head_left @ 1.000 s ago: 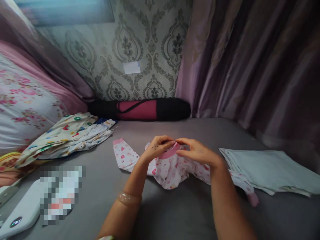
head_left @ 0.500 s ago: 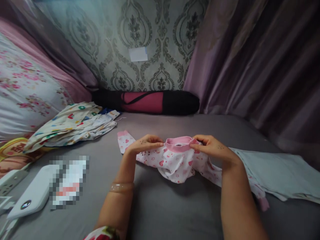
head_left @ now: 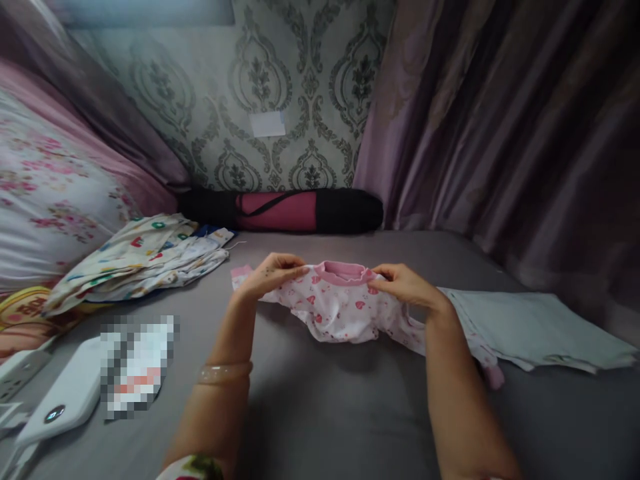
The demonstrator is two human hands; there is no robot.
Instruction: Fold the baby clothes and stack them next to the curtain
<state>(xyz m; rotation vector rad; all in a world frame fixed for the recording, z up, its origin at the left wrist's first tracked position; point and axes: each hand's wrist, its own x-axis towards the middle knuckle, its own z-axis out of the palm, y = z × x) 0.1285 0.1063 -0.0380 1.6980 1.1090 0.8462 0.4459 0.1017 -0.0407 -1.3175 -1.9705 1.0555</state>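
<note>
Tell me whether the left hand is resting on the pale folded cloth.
No, the left hand pinches the shoulder of the pink-and-white top, away from the pale folded cloth.

Yellow print (head_left: 25, 305), left edge of grey sheet (head_left: 320, 413): red lettering, illegible.
White device (head_left: 65, 390) display: characters illegible.
Wall card (head_left: 268, 124): nothing legible.
Packet (head_left: 140, 370): pixelated.

The head view looks forward and down from close above, its edges rather dim.
</note>
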